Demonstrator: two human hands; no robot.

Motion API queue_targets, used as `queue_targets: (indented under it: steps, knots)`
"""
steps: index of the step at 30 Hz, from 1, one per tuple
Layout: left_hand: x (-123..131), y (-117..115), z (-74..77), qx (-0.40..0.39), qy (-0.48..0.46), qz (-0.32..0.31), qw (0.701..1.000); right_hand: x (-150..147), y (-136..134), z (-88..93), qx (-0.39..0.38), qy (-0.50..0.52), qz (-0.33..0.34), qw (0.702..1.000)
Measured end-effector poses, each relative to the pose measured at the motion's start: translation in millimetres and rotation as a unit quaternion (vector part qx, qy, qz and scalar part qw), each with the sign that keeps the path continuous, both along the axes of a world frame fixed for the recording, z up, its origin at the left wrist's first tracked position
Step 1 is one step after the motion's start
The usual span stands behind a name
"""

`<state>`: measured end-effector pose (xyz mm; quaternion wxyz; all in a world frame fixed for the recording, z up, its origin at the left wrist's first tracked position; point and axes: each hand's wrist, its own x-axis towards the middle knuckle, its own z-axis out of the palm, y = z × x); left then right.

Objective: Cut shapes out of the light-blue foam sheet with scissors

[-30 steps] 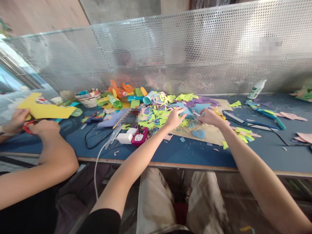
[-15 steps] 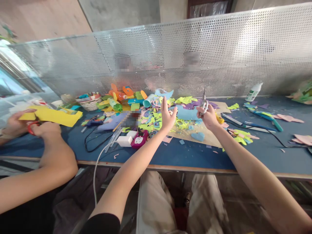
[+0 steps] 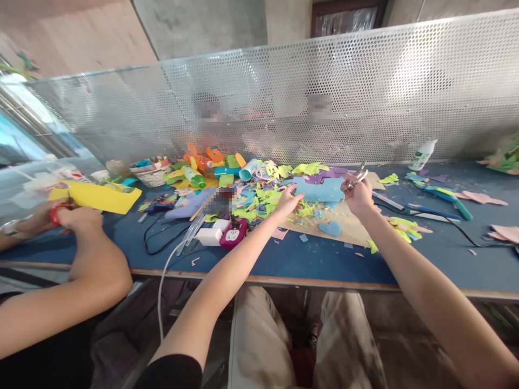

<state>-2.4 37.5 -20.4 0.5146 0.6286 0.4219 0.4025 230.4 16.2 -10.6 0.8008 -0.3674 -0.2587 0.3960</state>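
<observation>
My left hand (image 3: pixel 288 202) is at the left edge of a light blue sheet of paper (image 3: pixel 319 190), thumb in front and fingers curled at its corner. My right hand (image 3: pixel 357 198) is closed around metal scissors (image 3: pixel 360 174), their blades pointing up and away. Its fingertips are close to the sheet's right end; whether they touch it I cannot tell. Below the sheet, a blue heart-shaped cutout (image 3: pixel 330 229) lies on brown paper (image 3: pixel 352 233). Yellow-green scraps (image 3: pixel 259 202) are heaped around my left hand.
At left, a co-worker's hands (image 3: pixel 77 216) hold red-handled scissors (image 3: pixel 59 213) by yellow paper (image 3: pixel 105 197). A magenta power socket (image 3: pixel 234 234) with a white cable stands near the front. Behind are a basket (image 3: pixel 152 174), a glue bottle (image 3: pixel 423 154) and a perforated metal screen (image 3: pixel 263 102).
My left hand has lowered from a spread pose to the blue sheet's left edge. The scissors have tilted and shifted right with my right hand. A curved blue piece near the back is gone from view.
</observation>
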Motion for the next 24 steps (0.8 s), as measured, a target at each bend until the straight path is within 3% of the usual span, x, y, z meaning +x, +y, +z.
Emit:
queue_targets:
  steps: [5,11,14,18,20,24]
  knots:
    - [-1.1,2.7,0.5,-0.077,-0.026,-0.024,0.996,0.1,-0.9,-0.9,0.002,0.007,0.019,1.0]
    - [0.9,0.0,-3.2,-0.026,-0.008,-0.069,0.997,-6.5,-6.8,-2.9,0.023,-0.061,0.037,0.997]
    - [1.6,-3.2,0.5,0.088,-0.017,-0.014,0.996,-6.8,-7.9,-5.0,-0.005,-0.096,0.034,0.995]
    - [-2.3,-7.1,13.9,0.261,-0.107,0.06,0.958,-6.8,-7.1,-6.5,-0.006,-0.135,-0.038,0.99]
    - [-5.2,-6.9,19.4,0.269,-0.17,0.078,0.945,-8.8,-7.6,-6.1,0.008,-0.15,-0.04,0.988]
    - [-9.2,1.7,22.2,0.145,-0.309,0.123,0.932,-17.5,-10.2,-6.6,0.045,-0.164,0.007,0.985]
